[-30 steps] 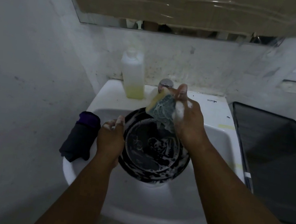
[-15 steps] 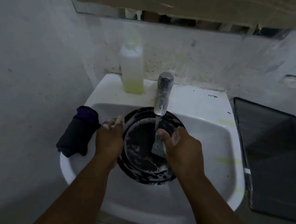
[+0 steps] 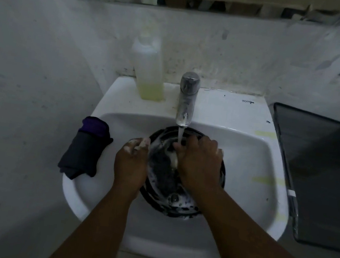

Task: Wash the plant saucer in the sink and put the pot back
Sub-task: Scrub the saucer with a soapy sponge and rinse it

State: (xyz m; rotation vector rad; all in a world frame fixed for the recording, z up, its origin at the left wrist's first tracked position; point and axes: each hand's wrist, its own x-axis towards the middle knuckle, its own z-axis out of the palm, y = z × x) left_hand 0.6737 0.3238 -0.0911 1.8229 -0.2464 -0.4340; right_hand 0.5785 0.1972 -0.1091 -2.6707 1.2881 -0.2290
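A round black plant saucer (image 3: 163,178), streaked with foam, lies in the white sink (image 3: 247,167). My left hand (image 3: 131,162), soapy at the fingers, grips the saucer's left rim. My right hand (image 3: 199,164) presses down inside the saucer over a sponge (image 3: 173,159), of which only a pale edge shows under the fingers. Water runs from the chrome tap (image 3: 188,98) onto the saucer beside my right fingers. No pot is in view.
A clear bottle (image 3: 149,68) with a little yellow liquid stands left of the tap. A dark rolled cloth with a purple end (image 3: 87,147) rests on the sink's left rim. A dark rectangular tray (image 3: 321,173) sits right of the sink.
My right hand came down from near the tap with the sponge and now presses it flat inside the saucer under the running water. The saucer lies lower in the basin.
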